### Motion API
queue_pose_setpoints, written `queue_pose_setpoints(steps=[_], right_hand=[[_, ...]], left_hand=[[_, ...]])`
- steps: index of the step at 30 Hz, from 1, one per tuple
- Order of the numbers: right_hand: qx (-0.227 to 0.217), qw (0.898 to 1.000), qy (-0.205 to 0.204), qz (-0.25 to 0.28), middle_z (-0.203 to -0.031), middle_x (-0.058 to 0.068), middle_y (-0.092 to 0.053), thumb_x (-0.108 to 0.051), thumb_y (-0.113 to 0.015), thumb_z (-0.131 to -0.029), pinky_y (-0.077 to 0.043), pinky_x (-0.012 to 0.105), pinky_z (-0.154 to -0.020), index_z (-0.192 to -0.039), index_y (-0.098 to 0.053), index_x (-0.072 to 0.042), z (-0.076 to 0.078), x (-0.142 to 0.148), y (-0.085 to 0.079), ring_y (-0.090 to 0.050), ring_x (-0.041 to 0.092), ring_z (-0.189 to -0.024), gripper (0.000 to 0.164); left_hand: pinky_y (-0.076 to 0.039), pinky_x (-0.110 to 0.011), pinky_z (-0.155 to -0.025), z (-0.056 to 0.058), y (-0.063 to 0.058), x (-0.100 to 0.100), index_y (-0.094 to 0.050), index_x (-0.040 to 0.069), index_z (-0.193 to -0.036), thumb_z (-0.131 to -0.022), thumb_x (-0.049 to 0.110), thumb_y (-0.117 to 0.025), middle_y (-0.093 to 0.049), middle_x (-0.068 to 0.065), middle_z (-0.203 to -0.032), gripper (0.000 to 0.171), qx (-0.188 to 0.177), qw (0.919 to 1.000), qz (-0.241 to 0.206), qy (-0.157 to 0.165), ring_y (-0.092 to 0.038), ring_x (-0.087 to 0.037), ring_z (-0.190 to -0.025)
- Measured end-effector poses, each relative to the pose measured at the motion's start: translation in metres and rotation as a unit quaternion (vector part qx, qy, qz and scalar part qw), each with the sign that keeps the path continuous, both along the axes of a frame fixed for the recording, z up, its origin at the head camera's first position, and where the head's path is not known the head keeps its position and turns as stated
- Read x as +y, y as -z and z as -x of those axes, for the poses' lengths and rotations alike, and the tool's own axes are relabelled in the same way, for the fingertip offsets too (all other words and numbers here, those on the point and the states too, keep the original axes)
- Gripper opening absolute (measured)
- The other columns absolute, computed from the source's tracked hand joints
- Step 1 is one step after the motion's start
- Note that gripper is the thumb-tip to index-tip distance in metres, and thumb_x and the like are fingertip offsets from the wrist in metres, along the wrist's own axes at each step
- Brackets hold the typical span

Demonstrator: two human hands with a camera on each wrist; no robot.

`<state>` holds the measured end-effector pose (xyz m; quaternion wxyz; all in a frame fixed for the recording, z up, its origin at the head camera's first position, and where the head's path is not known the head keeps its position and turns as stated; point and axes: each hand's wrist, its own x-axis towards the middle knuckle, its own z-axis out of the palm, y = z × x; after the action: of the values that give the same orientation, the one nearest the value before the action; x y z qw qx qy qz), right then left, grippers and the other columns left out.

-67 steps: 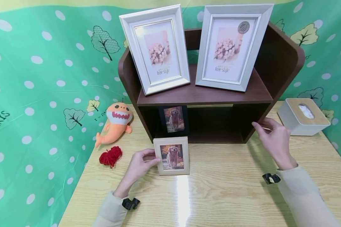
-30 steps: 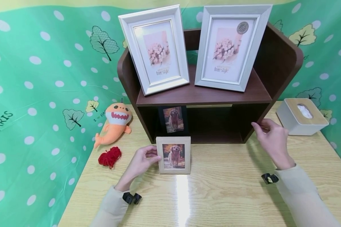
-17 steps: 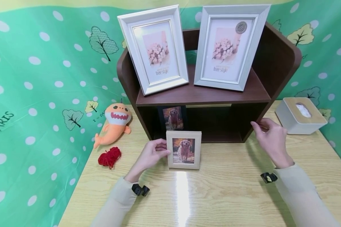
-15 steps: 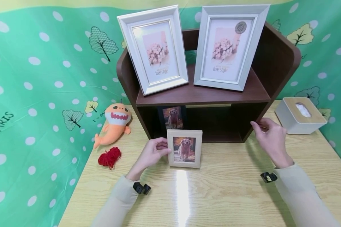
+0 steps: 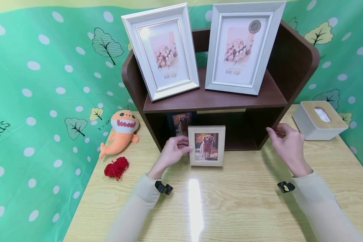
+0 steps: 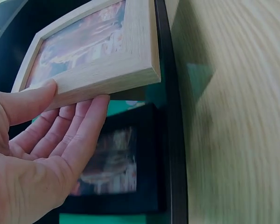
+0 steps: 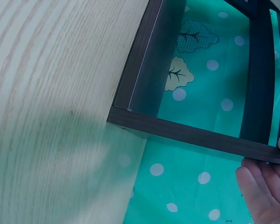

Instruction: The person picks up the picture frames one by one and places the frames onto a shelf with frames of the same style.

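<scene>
right of the left grip [image 5: 173,151] extends the pale frame [image 5: 207,146], edge pinched.

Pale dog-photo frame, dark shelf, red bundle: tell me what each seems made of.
Pale frame: probably wood or imitation, matte, with fine grain lines.
Dark shelf: likely wood-based board, smooth, low sheen, faintly streaked.
Red bundle: apparently yarn, fuzzy, with loose strands showing.

Both arms [image 5: 136,208] reach forward, left hand [image 5: 174,151] and right hand [image 5: 287,143] each pinching between thumb [image 6: 32,100] and fingers [image 6: 87,135].
</scene>
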<state>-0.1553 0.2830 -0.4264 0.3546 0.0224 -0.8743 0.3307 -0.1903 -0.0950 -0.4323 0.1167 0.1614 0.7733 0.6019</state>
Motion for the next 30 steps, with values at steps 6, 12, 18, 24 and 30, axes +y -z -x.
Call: queue_pose_setpoints(steps=[6, 12, 18, 24, 30], right_hand=[[-0.008, 1.000, 0.001, 0.001, -0.076, 0.018, -0.068, -0.012, -0.071, -0.084, -0.033, 0.015, -0.072, -0.084, -0.068, 0.006, -0.001, 0.000, 0.000, -0.041, -0.027, -0.070, 0.018], [-0.013, 1.000, 0.002, 0.004, -0.076, 0.018, -0.068, -0.013, -0.071, -0.084, -0.036, 0.016, -0.068, -0.085, -0.068, 0.006, -0.002, -0.001, -0.001, -0.041, -0.027, -0.070, 0.019], [-0.009, 1.000, 0.002, 0.003, -0.076, 0.018, -0.068, -0.013, -0.071, -0.084, -0.035, 0.013, -0.069, -0.085, -0.068, 0.006, -0.001, 0.000, -0.001, -0.041, -0.027, -0.070, 0.019], [-0.004, 1.000, 0.000, 0.003, -0.076, 0.018, -0.068, -0.013, -0.071, -0.084, -0.034, 0.011, -0.070, -0.085, -0.068, 0.006, 0.000, 0.000, 0.000, -0.041, -0.027, -0.071, 0.019], [0.009, 1.000, -0.004, 0.000, -0.076, 0.018, -0.068, -0.011, -0.071, -0.084, -0.032, 0.008, -0.071, -0.084, -0.068, 0.006, 0.001, 0.000, 0.000, -0.042, -0.027, -0.071, 0.018]], left_hand=[[-0.054, -0.051, -0.073, 0.009, 0.000, 0.015, -0.061, -0.007, -0.108, -0.087, -0.005, -0.066, -0.065, -0.016, -0.097, 0.023, -0.006, 0.9999, -0.006, 0.006, -0.066, -0.025, -0.086], [-0.054, -0.051, -0.075, 0.016, -0.003, 0.022, -0.059, -0.011, -0.111, -0.087, -0.007, -0.065, -0.063, -0.024, -0.101, 0.025, -0.010, 0.9999, 0.003, 0.005, -0.064, -0.037, -0.091], [-0.053, -0.048, -0.078, 0.018, -0.005, 0.030, -0.060, -0.009, -0.114, -0.087, -0.004, -0.066, -0.063, -0.021, -0.102, 0.028, -0.024, 0.9997, -0.004, -0.009, -0.065, -0.030, -0.091], [-0.054, -0.046, -0.077, 0.021, -0.004, 0.038, -0.060, -0.007, -0.112, -0.087, -0.004, -0.065, -0.063, -0.017, -0.101, 0.025, -0.010, 0.9999, 0.004, -0.013, -0.065, -0.025, -0.089], [-0.055, -0.040, -0.076, 0.026, -0.005, 0.049, -0.061, -0.005, -0.112, -0.088, -0.002, -0.065, -0.064, -0.016, -0.101, 0.025, 0.003, 0.9996, 0.019, -0.022, -0.065, -0.023, -0.089]])
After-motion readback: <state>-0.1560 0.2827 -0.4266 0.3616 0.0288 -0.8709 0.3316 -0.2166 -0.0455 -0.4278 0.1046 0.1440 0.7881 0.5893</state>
